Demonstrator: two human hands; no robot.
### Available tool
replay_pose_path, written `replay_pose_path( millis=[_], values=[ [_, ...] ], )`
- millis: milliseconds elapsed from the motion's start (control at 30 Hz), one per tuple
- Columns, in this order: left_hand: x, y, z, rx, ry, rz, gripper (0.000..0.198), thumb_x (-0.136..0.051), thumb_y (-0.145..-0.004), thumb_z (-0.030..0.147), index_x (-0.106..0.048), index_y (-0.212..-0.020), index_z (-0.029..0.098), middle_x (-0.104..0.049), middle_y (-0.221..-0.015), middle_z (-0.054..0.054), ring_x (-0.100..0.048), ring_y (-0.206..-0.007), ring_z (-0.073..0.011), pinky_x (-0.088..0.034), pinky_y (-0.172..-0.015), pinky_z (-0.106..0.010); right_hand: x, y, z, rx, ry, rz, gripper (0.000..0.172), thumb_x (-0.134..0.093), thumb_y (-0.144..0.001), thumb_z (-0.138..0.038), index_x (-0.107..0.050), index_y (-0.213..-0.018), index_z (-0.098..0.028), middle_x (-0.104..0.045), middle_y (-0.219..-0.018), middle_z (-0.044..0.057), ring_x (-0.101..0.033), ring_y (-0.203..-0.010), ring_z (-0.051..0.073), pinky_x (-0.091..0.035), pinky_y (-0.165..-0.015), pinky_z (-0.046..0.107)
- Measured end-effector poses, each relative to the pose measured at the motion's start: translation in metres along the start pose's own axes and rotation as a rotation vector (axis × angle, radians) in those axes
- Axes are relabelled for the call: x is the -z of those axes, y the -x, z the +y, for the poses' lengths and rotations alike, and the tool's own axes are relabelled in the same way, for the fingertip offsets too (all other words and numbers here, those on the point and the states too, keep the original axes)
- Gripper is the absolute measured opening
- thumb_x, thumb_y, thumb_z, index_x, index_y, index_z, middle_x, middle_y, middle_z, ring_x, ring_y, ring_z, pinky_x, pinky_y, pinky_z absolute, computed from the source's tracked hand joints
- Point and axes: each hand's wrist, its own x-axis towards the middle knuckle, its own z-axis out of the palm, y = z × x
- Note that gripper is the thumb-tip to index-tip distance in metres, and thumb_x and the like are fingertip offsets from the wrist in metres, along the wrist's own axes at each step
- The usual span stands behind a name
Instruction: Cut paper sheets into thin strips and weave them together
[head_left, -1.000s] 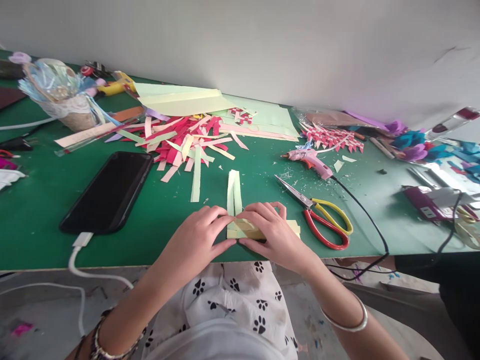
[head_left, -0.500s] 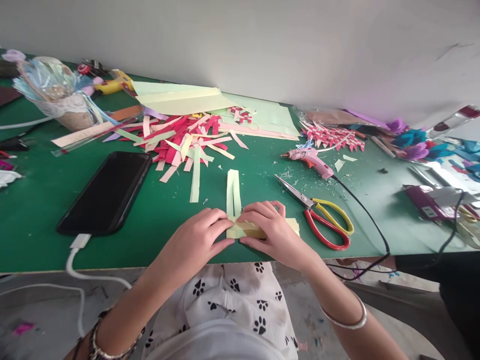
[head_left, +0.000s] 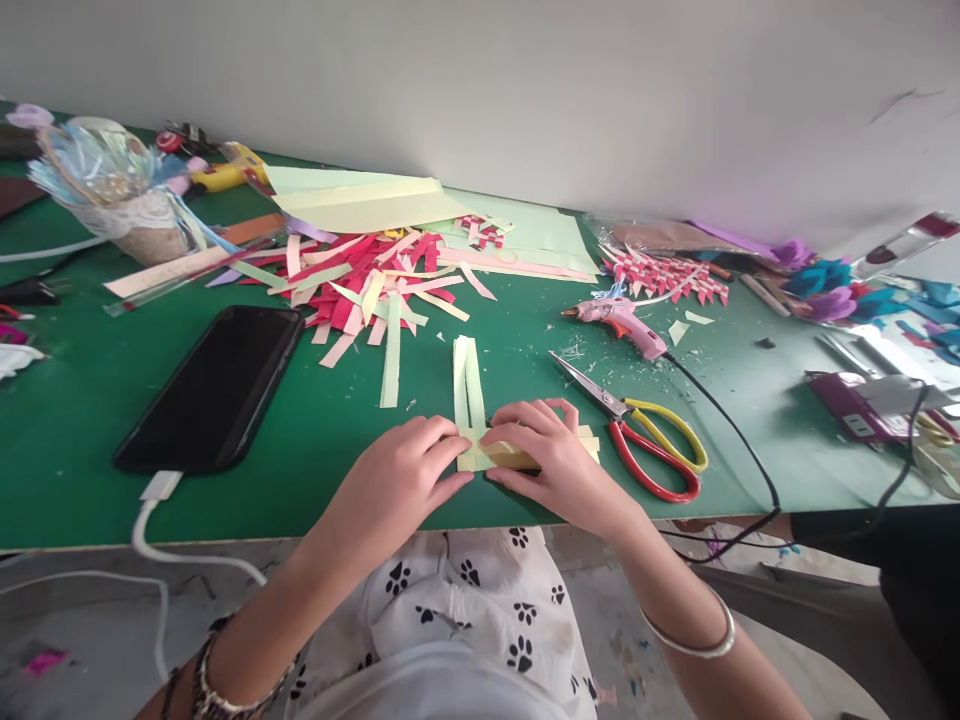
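Folded pale paper strips lie crossed at the front of the green table. A light green paper strip [head_left: 461, 385], doubled over, stands away from me. Across its near end runs a pale yellow paper strip [head_left: 510, 457], pointing to the right. My left hand [head_left: 401, 470] pinches the left end of the crossing, thumb below and fingers above. My right hand [head_left: 555, 460] curls over the yellow strip just beside it, its thumb along the near edge. The right hand's fingers hide part of the yellow strip. Right of that hand lie open scissors [head_left: 616, 408] with red and yellow handles.
A pile of red, pink and green paper strips [head_left: 375, 290] lies behind my hands. A black phone [head_left: 214, 390] with a white cable is on the left. A pink glue gun [head_left: 622, 322] rests behind the scissors, its black cord trailing right. Pale sheets [head_left: 360, 205] lie by the wall.
Both hands have shifted very slightly to the right along the crossing. The fingers of my right hand have moved a little over the yellow strip; the rest looks the same.
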Motion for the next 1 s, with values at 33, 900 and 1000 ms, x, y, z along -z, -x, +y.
replay_pose_path(
  millis=[33,900,1000],
  values=[
    [0.0,0.0,-0.001,-0.007,-0.005,-0.004,0.015,-0.047,-0.089,0.024,-0.059,-0.097,0.017,-0.058,-0.092,-0.005,-0.056,-0.081,-0.0165,-0.047,-0.069,-0.029,-0.001,0.0,0.0,-0.001,-0.015,0.002,0.017,-0.053,-0.087,-0.036,-0.059,-0.098,-0.025,-0.058,-0.108,0.002,-0.053,-0.095,0.017,-0.022,-0.096,0.038],
    [0.002,0.008,0.017,-0.177,-0.36,-0.004,0.034,-0.035,-0.094,0.031,-0.059,-0.113,0.016,-0.063,-0.101,-0.01,-0.058,-0.091,-0.0219,-0.046,-0.072,-0.034,0.0,0.013,0.003,-0.121,0.146,0.112,0.017,-0.042,-0.092,-0.025,-0.06,-0.093,-0.024,-0.062,-0.097,0.002,-0.057,-0.084,0.016,-0.022,-0.087,0.039],
    [0.001,0.008,0.016,-0.169,-0.355,-0.015,0.034,-0.037,-0.093,0.033,-0.058,-0.114,0.017,-0.062,-0.102,-0.01,-0.057,-0.092,-0.0219,-0.047,-0.073,-0.034,0.001,0.013,0.002,-0.144,0.12,0.101,0.015,-0.044,-0.091,-0.023,-0.059,-0.09,-0.023,-0.062,-0.095,0.001,-0.057,-0.083,0.016,-0.022,-0.082,0.038]
  ],
)
